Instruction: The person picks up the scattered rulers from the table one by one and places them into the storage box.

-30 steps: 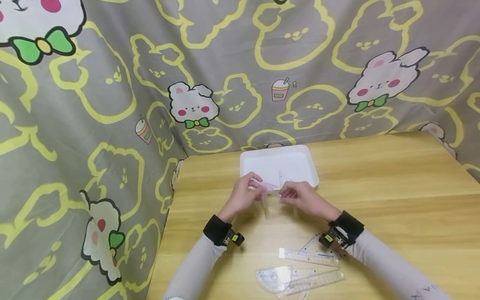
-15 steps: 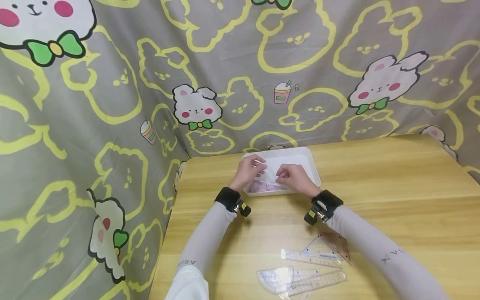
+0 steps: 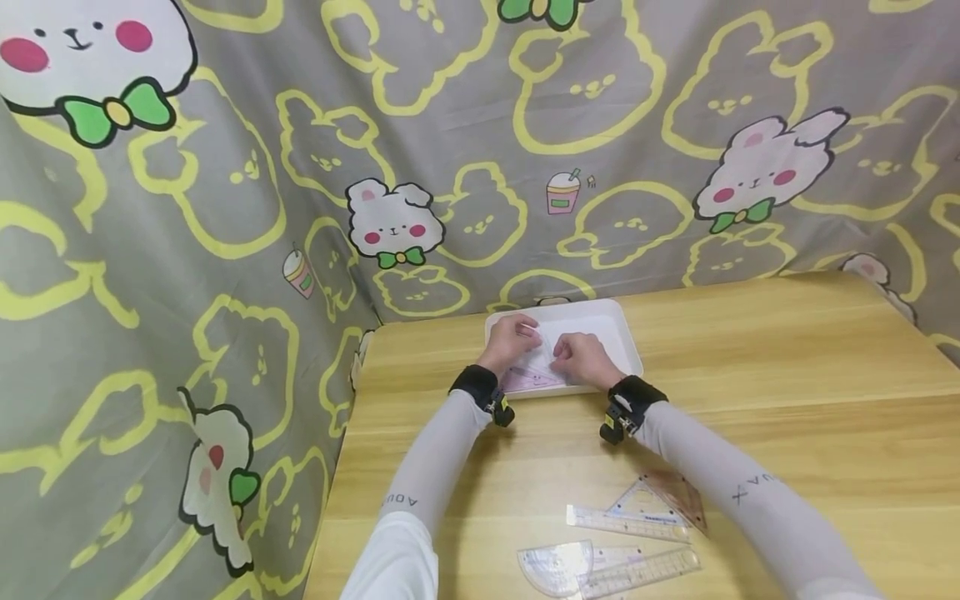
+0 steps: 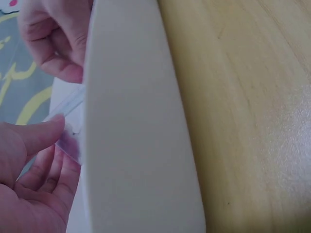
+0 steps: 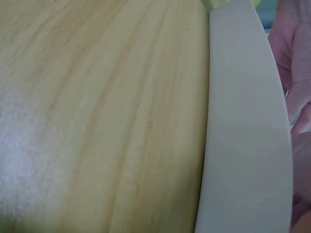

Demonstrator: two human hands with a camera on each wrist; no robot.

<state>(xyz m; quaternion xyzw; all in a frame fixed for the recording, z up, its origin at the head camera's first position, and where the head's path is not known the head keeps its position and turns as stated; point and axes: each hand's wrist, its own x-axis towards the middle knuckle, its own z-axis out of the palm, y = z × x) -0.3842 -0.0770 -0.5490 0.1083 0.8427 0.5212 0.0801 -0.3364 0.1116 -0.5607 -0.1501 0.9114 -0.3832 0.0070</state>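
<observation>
We saw the clear plastic strip (image 4: 70, 103) between the two hands, inside the white tray (image 3: 611, 333). The left hand (image 3: 512, 340) pinched it; the right hand (image 3: 587, 358) had bent fingers beside it, but we could not tell its grip. One second earlier, both hands were at the tray's near edge. A purple set square (image 3: 531, 380) lay by its near left corner.

on the table (image 3: 787, 400), a tray (image 3: 606, 335) holding a set square (image 3: 531, 380) sits behind a protractor (image 3: 553, 568) and rulers (image 3: 628, 524).
</observation>
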